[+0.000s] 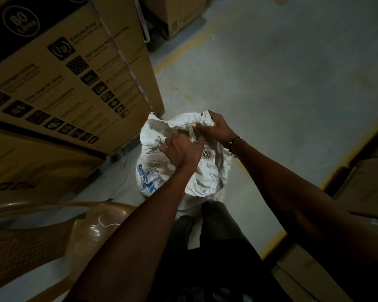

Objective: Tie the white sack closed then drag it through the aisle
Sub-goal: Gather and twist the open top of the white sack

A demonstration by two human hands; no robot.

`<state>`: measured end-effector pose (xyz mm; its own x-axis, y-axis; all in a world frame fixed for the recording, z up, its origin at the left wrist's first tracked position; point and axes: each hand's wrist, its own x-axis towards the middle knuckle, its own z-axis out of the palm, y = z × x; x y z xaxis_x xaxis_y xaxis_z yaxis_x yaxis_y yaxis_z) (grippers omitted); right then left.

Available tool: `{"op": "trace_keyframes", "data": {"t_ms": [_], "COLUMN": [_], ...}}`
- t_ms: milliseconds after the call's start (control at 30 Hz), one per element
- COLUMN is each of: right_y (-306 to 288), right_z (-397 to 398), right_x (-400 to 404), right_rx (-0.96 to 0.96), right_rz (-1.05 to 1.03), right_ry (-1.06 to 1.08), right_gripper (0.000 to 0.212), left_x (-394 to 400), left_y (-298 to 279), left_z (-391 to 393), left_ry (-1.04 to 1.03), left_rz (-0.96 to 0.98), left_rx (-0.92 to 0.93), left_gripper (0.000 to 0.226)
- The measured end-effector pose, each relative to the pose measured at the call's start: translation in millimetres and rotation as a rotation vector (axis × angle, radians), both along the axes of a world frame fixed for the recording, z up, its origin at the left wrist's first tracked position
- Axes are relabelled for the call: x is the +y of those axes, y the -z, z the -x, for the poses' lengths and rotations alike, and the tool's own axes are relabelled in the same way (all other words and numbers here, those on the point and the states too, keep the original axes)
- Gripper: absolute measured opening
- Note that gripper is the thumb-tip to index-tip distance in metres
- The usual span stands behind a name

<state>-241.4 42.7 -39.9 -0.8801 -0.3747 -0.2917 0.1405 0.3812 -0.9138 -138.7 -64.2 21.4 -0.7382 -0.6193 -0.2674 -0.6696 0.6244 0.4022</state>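
Observation:
A white woven sack (205,177) with blue print stands on the floor just in front of my legs. Its mouth is crumpled and gathered at the top. My left hand (181,150) presses into the bunched cloth at the sack's top, fingers closed around folds of it. My right hand (214,127) grips the far edge of the sack's mouth, with a thin strip of the fabric hanging down between the two hands. A dark band sits on my right wrist.
Tall cardboard cartons (63,73) line the left side of the aisle. A brown plastic chair (52,232) stands at lower left, close to my left arm. More boxes (362,188) sit at the right behind a yellow floor line. The grey concrete floor (282,73) stretches ahead.

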Motion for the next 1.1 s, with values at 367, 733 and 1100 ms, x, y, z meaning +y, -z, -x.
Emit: {"op": "trace_keyframes", "data": {"t_ms": [367,733,1100], "right_y": [-9.1,-21.3,-15.2], "right_z": [10.7,25.4,27.9], "right_x": [14.2,56.9,22.9], "right_rx": [-0.047,-0.217,0.013], "right_rz": [0.030,0.019,-0.041], "right_ry": [-0.126,-0.337,-0.283], "right_gripper": [0.022,0.021,0.058], "left_x": [-47.8,-113.6,-69.9], "left_y": [2.9,7.5,-9.6], "left_z": [8.3,47.7,80.5], "left_ry": [0.011,0.887,0.653], "left_rz": [-0.149,-0.004,-0.345], "left_rx": [-0.290,0.026,0.205], "left_gripper": [0.037,0.010,0.028]}}
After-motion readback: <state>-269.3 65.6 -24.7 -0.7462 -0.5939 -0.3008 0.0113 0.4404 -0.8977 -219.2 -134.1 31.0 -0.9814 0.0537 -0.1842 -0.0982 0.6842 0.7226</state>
